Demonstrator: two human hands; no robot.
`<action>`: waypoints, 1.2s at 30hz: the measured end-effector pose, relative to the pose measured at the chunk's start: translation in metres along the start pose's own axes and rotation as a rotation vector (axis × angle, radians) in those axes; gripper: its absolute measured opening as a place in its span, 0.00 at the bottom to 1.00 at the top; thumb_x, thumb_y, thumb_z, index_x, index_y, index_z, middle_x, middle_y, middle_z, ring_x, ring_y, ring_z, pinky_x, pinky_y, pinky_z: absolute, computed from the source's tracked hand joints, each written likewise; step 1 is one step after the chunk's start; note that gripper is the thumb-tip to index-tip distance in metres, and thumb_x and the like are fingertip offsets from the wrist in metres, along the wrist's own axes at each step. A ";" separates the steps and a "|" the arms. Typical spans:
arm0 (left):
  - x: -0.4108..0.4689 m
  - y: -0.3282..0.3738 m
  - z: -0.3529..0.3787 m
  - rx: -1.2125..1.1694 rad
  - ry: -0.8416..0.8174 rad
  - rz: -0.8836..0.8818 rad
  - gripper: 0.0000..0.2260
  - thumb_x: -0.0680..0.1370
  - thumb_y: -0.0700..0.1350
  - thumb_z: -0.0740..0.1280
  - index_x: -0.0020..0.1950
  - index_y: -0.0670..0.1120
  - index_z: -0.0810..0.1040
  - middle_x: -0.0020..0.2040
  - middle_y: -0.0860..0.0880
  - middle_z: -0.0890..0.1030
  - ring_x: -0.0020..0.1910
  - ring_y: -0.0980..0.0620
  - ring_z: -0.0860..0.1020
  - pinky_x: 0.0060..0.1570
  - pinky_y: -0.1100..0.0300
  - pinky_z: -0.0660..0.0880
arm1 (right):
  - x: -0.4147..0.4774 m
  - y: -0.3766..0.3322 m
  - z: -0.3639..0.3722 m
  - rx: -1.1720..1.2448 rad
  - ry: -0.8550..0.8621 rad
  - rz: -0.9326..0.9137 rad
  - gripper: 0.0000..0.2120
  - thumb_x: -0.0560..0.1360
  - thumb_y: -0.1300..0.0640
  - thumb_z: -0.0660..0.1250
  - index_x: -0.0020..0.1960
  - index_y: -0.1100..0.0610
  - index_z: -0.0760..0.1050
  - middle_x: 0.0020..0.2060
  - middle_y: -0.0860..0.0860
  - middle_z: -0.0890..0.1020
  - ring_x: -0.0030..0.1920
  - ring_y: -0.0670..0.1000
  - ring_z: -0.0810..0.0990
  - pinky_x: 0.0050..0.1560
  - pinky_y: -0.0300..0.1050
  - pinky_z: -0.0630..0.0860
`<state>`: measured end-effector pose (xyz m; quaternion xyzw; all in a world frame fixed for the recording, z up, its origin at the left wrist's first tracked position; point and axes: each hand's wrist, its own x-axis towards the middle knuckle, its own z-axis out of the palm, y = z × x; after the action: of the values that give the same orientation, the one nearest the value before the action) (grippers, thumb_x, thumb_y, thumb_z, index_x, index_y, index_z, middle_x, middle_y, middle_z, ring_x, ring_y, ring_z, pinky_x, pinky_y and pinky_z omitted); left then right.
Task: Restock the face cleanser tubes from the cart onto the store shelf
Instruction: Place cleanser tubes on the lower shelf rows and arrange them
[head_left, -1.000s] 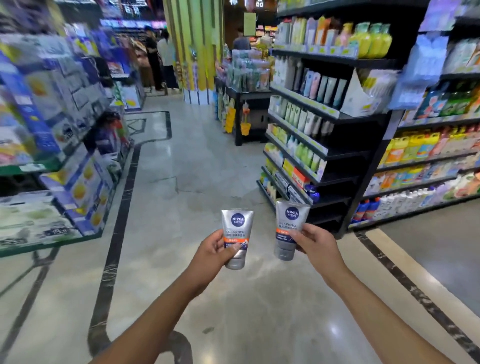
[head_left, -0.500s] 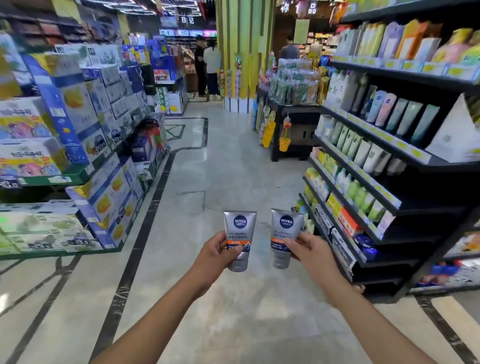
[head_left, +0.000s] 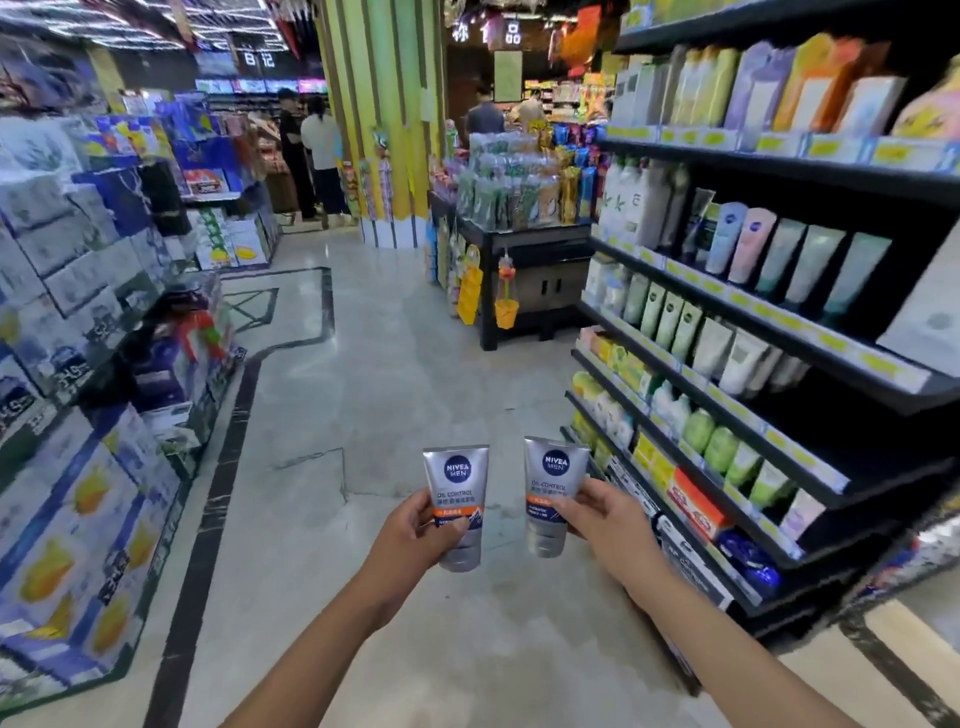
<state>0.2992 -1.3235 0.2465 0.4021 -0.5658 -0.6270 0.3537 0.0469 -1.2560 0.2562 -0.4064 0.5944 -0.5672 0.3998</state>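
Mid-carry: L hand (head_left: 415, 538) fingers (head_left: 444, 525) gripping silver plastic cleanser tube (head_left: 457, 493), R hand (head_left: 610, 525) gripping matching second tube (head_left: 551, 488); neither yet on black metal store shelf (head_left: 779, 335)

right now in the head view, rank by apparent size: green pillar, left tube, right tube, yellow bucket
green pillar
left tube and right tube: look alike, unranked
yellow bucket, smallest but farther off

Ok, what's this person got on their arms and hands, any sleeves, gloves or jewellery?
Nothing visible: left hand and right hand are gloveless, no rings or watch showing, and both forearms are sleeveless as far as the frame shows.
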 end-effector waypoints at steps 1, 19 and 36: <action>0.022 0.004 0.000 0.020 -0.030 -0.005 0.16 0.77 0.41 0.74 0.65 0.46 0.79 0.57 0.45 0.86 0.55 0.44 0.84 0.56 0.49 0.80 | 0.014 -0.001 -0.002 -0.003 0.022 0.000 0.07 0.77 0.68 0.70 0.52 0.59 0.83 0.44 0.49 0.88 0.43 0.44 0.86 0.42 0.36 0.80; 0.354 0.032 0.136 0.062 -0.384 -0.028 0.19 0.76 0.38 0.76 0.65 0.47 0.78 0.58 0.47 0.86 0.54 0.50 0.85 0.54 0.53 0.80 | 0.243 0.023 -0.143 -0.081 0.372 0.025 0.07 0.78 0.63 0.72 0.56 0.58 0.83 0.49 0.48 0.88 0.51 0.47 0.86 0.50 0.41 0.81; 0.529 0.023 0.287 0.162 -0.987 -0.038 0.18 0.78 0.37 0.74 0.65 0.49 0.79 0.58 0.52 0.86 0.60 0.52 0.83 0.55 0.61 0.80 | 0.280 0.041 -0.233 -0.168 0.916 0.099 0.08 0.79 0.56 0.72 0.57 0.52 0.83 0.49 0.46 0.88 0.52 0.47 0.86 0.51 0.42 0.80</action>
<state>-0.1858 -1.6794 0.2252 0.0937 -0.7051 -0.7029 0.0003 -0.2707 -1.4356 0.2202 -0.1163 0.7720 -0.6186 0.0885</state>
